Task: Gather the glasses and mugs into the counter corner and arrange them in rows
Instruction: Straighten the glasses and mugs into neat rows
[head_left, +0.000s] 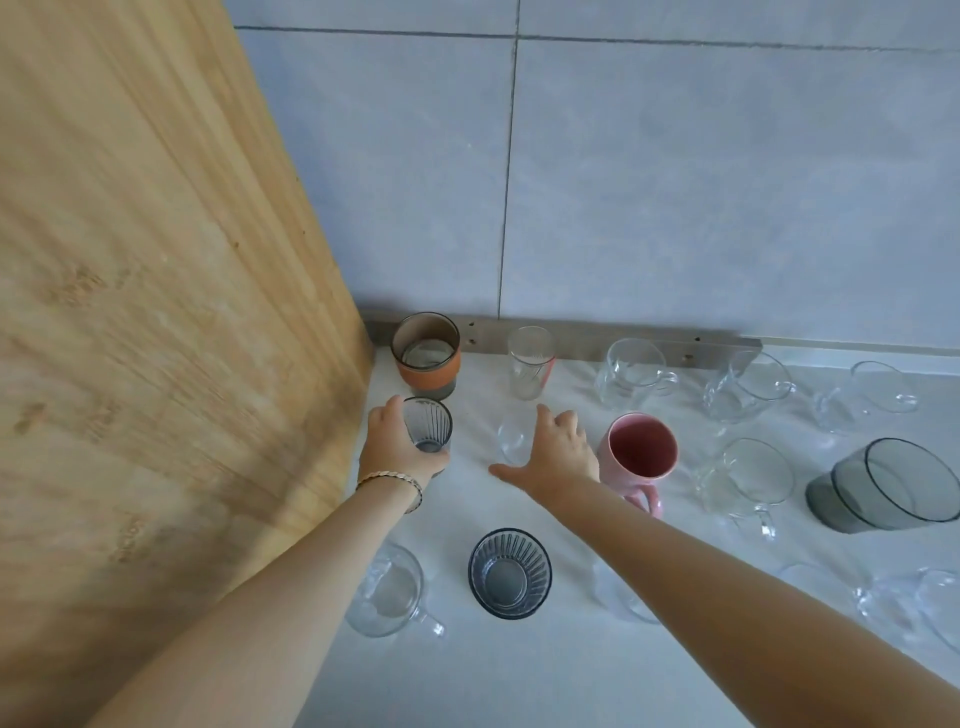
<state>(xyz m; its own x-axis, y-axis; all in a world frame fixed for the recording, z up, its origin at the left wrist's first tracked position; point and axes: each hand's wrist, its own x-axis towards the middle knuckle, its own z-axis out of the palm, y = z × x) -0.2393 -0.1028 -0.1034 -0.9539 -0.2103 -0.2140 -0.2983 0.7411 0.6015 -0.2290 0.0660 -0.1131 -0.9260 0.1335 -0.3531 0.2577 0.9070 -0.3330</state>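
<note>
My left hand (392, 449) grips a ribbed grey glass (428, 429) that stands close to the wooden panel, just in front of a glass with an orange sleeve (427, 355) in the corner. My right hand (553, 452) curls round a small clear glass (511, 440) in the middle of the counter. To the right of that hand stands a pink mug (640, 453). A tall clear glass (530, 362) stands by the back wall. A dark ribbed glass (510, 573) sits between my forearms.
A tall wooden panel (156, 312) closes off the left side and a grey tiled wall (675, 182) the back. Several clear glass mugs (631, 371) and a smoked grey tumbler (883, 486) are spread over the white counter (519, 675) to the right and front.
</note>
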